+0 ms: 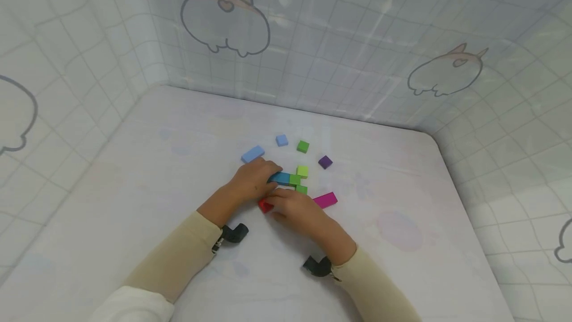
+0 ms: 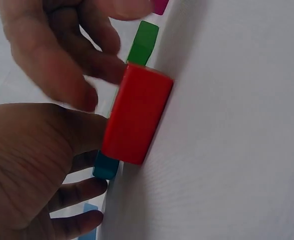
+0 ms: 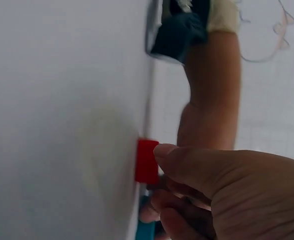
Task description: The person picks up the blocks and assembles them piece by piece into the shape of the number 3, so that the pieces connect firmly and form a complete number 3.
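My left hand [image 1: 253, 179] holds a blue block [image 1: 280, 178] between thumb and fingers, palm low to the table. A green cube [image 1: 295, 180] sits against the blue block's right end. Just in front of that hand, a red block [image 2: 138, 114] rests on the table, its broad side facing the left wrist camera. My right hand [image 1: 297, 207] is bent over the red block, fingertips right at its upper edge. In the left wrist view, its thumb stays apart from the block. A second green cube [image 1: 301, 190] shows just beyond the right hand's knuckles.
A magenta block [image 1: 325, 200] lies right of the right hand. Farther back are a yellow-green cube [image 1: 302, 172], a purple cube [image 1: 325, 162], a green cube [image 1: 303, 146], a light blue cube [image 1: 282, 140] and a light blue block [image 1: 252, 154]. Tiled walls enclose the white table [image 1: 178, 128].
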The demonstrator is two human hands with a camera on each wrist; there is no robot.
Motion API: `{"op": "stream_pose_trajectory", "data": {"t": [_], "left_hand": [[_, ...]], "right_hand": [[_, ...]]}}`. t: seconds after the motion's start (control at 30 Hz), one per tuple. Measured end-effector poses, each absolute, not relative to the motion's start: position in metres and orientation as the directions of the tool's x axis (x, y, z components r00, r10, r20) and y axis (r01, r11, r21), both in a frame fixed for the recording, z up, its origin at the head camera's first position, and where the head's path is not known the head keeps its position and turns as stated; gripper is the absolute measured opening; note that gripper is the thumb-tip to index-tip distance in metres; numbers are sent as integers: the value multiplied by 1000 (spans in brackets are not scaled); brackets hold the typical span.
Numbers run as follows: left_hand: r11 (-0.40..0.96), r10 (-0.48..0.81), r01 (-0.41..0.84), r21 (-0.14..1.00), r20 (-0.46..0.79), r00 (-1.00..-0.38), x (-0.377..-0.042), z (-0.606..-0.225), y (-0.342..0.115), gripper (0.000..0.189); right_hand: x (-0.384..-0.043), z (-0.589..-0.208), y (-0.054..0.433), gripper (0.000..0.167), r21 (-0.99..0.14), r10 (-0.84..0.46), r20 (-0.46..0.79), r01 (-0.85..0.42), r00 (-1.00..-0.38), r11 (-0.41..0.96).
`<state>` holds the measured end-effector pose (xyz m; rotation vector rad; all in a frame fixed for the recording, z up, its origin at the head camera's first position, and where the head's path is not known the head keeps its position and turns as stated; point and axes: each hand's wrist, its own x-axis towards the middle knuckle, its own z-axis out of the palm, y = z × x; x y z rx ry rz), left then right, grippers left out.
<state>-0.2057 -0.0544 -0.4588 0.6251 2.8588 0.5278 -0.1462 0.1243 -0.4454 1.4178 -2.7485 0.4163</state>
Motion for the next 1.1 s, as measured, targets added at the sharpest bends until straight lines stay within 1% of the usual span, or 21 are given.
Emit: {"op": "stream_pose_trajectory", "data": {"t": [0.07, 0.17, 0.43, 0.57, 0.77, 1.1], "left_hand": [[849, 435, 375, 371, -89, -896, -206, -459, -55, 47], [847, 439, 379, 373, -88, -894, -206, -459, -55, 47], [847, 440, 381, 371, -89, -893, -204, -455, -55, 47], [847, 438, 377, 374, -90, -895, -204, -454, -54, 47], [848, 432, 371, 379, -87, -898, -206, -455, -51, 47], [850, 430, 368, 378, -90, -899, -206, -452, -49, 47]], "right_hand": [[-145, -448, 121, 41, -205, -801, 139, -808, -582, 552], [-143, -451, 119, 42, -184, -797, 142, -807, -587, 561], [-141, -452, 119, 37, -158, -792, 178, -811, -585, 564], [-140, -451, 121, 31, -138, -787, 185, -808, -589, 572], [-141, -453, 128, 26, -160, -769, 199, -794, -608, 586], [-136, -454, 143, 26, -197, -729, 226, -763, -646, 615]]}}
